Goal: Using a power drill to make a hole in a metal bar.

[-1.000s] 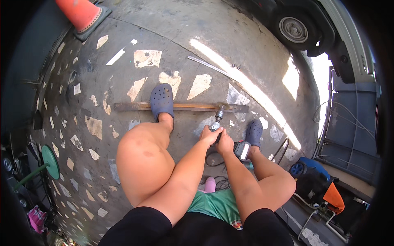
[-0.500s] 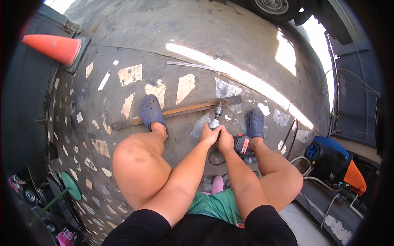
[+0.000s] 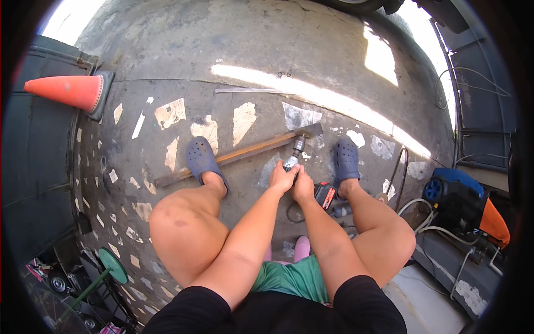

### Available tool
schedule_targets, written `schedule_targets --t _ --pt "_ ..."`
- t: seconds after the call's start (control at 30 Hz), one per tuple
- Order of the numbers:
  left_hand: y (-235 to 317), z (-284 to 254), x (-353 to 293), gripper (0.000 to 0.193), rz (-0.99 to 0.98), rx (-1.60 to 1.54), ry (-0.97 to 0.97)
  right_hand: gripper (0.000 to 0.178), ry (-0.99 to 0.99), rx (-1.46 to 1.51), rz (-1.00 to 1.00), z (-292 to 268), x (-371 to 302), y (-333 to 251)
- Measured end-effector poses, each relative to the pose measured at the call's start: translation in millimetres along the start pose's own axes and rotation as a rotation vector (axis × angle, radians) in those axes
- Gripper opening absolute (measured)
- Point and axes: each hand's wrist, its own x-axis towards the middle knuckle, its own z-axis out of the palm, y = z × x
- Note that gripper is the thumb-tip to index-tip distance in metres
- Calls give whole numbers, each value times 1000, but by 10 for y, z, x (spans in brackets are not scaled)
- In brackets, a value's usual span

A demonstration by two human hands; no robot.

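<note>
Both my hands are closed around a cordless drill (image 3: 298, 146) held low between my knees. My left hand (image 3: 282, 177) wraps the front of its body, just behind the silver chuck. On the rear and handle side is my right hand (image 3: 303, 185), with the black and red battery (image 3: 325, 195) showing beside it. The drill's tip meets a long rusty metal bar (image 3: 250, 150) near its right end; the exact contact is too small to make out. The bar lies slantwise on the floor, and my left clog (image 3: 202, 158) rests on it.
My right clog (image 3: 346, 158) stands right of the drill. A thin metal strip (image 3: 245, 91) lies farther off. An orange cone (image 3: 67, 92) is at the far left, a blue and black machine (image 3: 453, 192) with hoses at the right. A green disc on a pole (image 3: 113, 266) stands lower left.
The whole view has tilted slightly, so the cone and the bar's left end sit lower. Both hands stay on the drill, its tip still at the bar's right end.
</note>
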Motion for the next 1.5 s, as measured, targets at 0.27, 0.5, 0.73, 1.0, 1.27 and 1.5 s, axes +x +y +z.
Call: schedule_targets --t 0.27,0.5,0.73,1.0,1.27,1.5 --pt "-102 -1 -43 81 65 -24 -16 46 49 -15 -11 -28 -90 -7" --pt "-185 -101 -20 79 -32 -152 7 49 -51 -114 -108 -19 -34 -131" --pt "-177 -246 -23 77 -34 -105 -3 53 -82 -124 -78 25 -14 -232" --pt "-203 -273 0 78 -17 -61 0 54 -89 -132 -71 29 -23 -284" --pt "-208 -254 18 81 -9 -65 -11 52 -75 -109 -59 78 -6 -249" --pt "-176 -217 26 80 -33 -43 -11 50 -70 -96 -50 41 6 -231"
